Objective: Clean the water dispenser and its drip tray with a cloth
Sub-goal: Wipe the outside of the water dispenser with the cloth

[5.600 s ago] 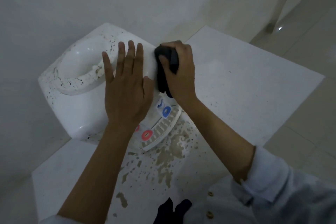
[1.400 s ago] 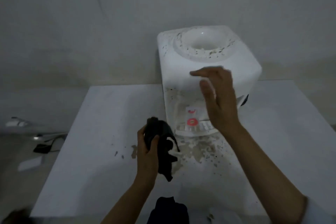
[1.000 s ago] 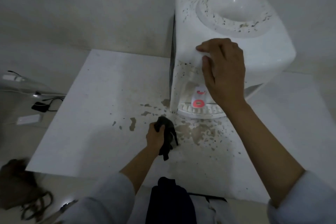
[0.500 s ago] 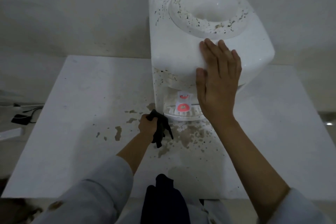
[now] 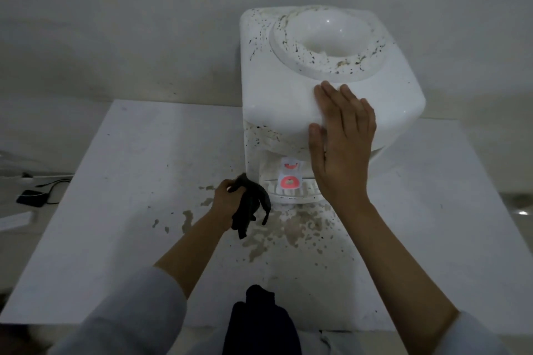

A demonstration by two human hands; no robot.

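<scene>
Now that I've swapped the cloth out of my right hand into my left hand, the top wiping looks done and I judge the lower front and drip tray come next. From my head view, my left fingers curl round the bunched cloth just left of the tray, at the dispenser foot, while my right hand lies spread flat against its front, steadying it on the stained table.
</scene>
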